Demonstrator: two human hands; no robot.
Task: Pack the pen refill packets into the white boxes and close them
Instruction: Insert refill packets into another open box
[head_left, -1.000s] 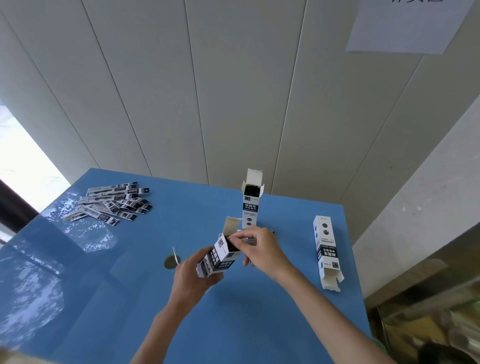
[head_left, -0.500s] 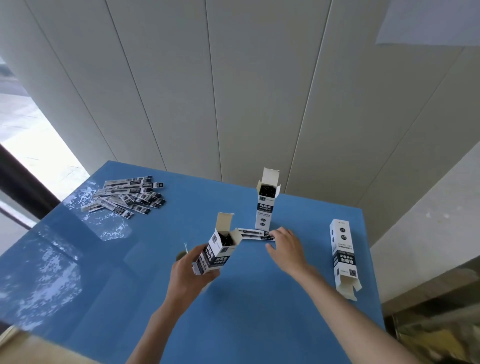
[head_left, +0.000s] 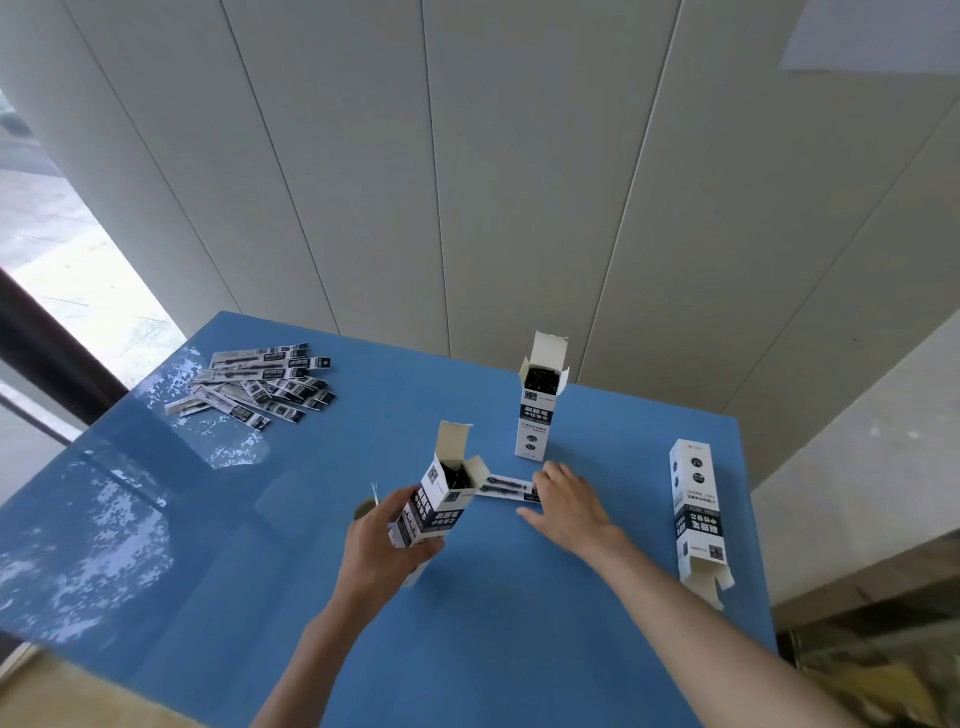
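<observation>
My left hand (head_left: 379, 545) gripped a white box (head_left: 435, 512), tilted, top flap open, dark refills visible inside. My right hand (head_left: 566, 506) lay flat with relaxed fingers (head_left: 551, 475) resting on a loose refill packet (head_left: 506, 487) on the blue table (head_left: 519, 649), just right of the held box. Second box (head_left: 539, 410) stood upright and open just beyond that packet. Third box (head_left: 697, 519) lay on its side at the right, near-end flaps open. Packet pile (head_left: 257, 384) sat far left, well apart.
</observation>
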